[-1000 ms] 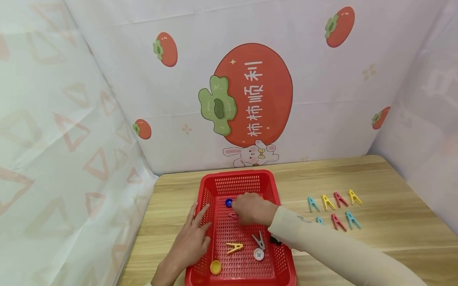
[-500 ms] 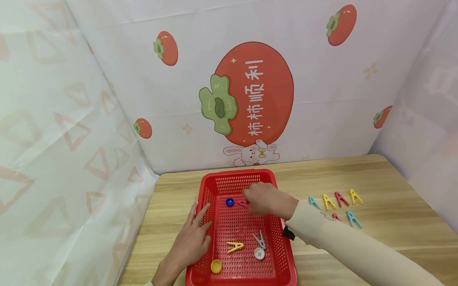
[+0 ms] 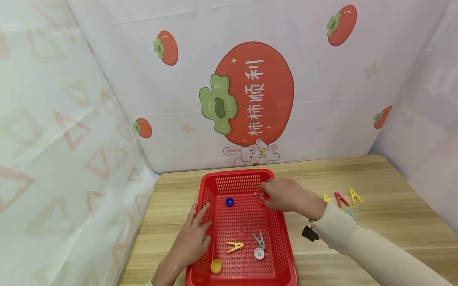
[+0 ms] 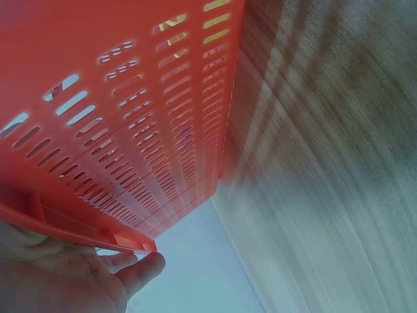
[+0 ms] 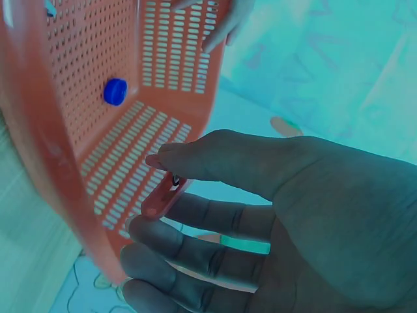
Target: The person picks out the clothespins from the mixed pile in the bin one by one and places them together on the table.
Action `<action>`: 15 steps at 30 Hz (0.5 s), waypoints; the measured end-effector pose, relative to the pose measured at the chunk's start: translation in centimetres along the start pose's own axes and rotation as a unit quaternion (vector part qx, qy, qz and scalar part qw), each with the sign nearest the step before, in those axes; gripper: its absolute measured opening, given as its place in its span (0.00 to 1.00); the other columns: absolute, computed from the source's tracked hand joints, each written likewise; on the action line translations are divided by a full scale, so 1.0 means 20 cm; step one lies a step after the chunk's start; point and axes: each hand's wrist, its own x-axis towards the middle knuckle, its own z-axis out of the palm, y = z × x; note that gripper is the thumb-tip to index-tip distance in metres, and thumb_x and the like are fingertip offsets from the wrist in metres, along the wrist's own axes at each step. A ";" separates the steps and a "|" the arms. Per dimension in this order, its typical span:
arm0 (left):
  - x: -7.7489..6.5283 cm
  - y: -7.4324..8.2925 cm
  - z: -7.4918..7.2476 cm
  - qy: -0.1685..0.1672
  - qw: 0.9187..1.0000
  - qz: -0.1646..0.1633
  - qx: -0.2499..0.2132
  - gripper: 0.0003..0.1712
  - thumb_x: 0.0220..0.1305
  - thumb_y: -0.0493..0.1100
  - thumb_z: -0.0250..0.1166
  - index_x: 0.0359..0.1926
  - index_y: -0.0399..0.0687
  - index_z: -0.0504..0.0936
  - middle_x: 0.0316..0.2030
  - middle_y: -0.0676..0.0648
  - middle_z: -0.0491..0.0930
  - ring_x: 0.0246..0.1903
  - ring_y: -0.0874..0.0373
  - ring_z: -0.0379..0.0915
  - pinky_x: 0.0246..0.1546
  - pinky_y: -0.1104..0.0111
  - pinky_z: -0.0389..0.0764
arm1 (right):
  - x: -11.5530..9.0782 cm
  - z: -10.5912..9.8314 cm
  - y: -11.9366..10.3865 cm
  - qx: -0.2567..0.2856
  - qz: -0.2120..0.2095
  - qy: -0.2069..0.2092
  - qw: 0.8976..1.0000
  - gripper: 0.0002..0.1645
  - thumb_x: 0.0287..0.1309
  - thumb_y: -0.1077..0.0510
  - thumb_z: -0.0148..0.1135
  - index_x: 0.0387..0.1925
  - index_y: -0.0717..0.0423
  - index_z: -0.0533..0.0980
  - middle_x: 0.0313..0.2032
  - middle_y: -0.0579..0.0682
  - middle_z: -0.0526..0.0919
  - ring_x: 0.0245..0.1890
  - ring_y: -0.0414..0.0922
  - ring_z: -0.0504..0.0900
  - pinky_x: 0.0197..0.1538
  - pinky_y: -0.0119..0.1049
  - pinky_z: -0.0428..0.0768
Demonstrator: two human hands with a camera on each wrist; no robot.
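Observation:
My right hand (image 3: 291,196) pinches a pink clothespin (image 3: 258,195) between thumb and fingers, just over the right rim of the red basket (image 3: 195,278). In the right wrist view, the clothespin (image 5: 159,199) points away from the palm, with its metal spring showing. My left hand (image 3: 187,242) rests on the basket's left rim, fingers spread and fairly straight. Inside the basket lie a yellow clothespin (image 3: 235,246), a grey clothespin (image 3: 260,239), a blue cap (image 3: 229,202), a white cap (image 3: 259,253) and a yellow cap (image 3: 216,266). A small orange-red piece (image 3: 261,202) shows beside the held clothespin.
On the wooden table (image 3: 390,190), to the right of the basket, yellow clothespins (image 3: 355,196), a red clothespin (image 3: 341,199) and a partly covered blue clothespin (image 3: 352,215) lie in rows. My right forearm hides others. A printed cloth wall stands behind the table.
My right hand has moved right from the basket's middle to its right rim, carrying the pink clothespin. My left hand has stayed in place on the left rim.

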 end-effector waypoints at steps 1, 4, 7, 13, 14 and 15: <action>0.00 0.00 0.00 0.001 1.000 0.001 0.000 0.20 0.68 0.37 0.69 0.57 0.31 0.89 0.84 0.39 0.60 0.87 0.35 0.36 0.85 0.43 0.59 | -0.01 -0.01 0.02 0.004 0.000 0.003 1.000 0.14 0.61 0.55 0.78 0.43 0.56 0.82 0.31 0.47 0.79 0.31 0.43 0.76 0.33 0.34 0.79; 0.00 0.00 0.00 0.003 1.000 0.005 -0.001 0.20 0.68 0.37 0.69 0.57 0.31 0.89 0.84 0.38 0.60 0.87 0.34 0.37 0.84 0.42 0.60 | -0.05 -0.02 0.06 0.016 0.008 0.009 1.000 0.15 0.62 0.55 0.78 0.44 0.56 0.82 0.31 0.48 0.80 0.31 0.43 0.76 0.32 0.32 0.79; -0.01 0.00 -0.01 0.006 1.000 0.009 -0.002 0.20 0.67 0.37 0.69 0.57 0.31 0.89 0.84 0.38 0.60 0.87 0.34 0.37 0.84 0.41 0.60 | -0.10 -0.04 0.10 0.026 0.009 0.021 0.999 0.17 0.62 0.52 0.78 0.47 0.56 0.83 0.35 0.48 0.84 0.32 0.42 0.78 0.33 0.34 0.84; 0.00 0.00 0.00 0.009 1.000 0.009 -0.004 0.19 0.67 0.37 0.69 0.56 0.31 0.89 0.84 0.38 0.60 0.87 0.34 0.37 0.84 0.41 0.60 | -0.18 -0.05 0.19 0.016 0.012 0.049 0.999 0.15 0.62 0.51 0.79 0.41 0.55 0.82 0.32 0.47 0.84 0.29 0.41 0.77 0.31 0.34 0.82; 0.00 0.00 0.00 0.007 1.000 0.006 -0.004 0.20 0.68 0.37 0.69 0.57 0.31 0.89 0.84 0.38 0.60 0.87 0.35 0.36 0.85 0.42 0.59 | -0.19 -0.05 0.20 0.014 0.016 0.049 0.999 0.14 0.62 0.52 0.78 0.40 0.55 0.82 0.31 0.47 0.83 0.28 0.41 0.76 0.29 0.34 0.80; 0.00 0.00 0.00 0.006 1.000 0.005 -0.005 0.20 0.68 0.37 0.69 0.57 0.31 0.89 0.84 0.38 0.60 0.87 0.35 0.36 0.84 0.42 0.59 | -0.20 -0.05 0.22 0.013 0.019 0.049 0.999 0.14 0.62 0.53 0.78 0.39 0.54 0.81 0.31 0.47 0.82 0.28 0.42 0.75 0.29 0.34 0.79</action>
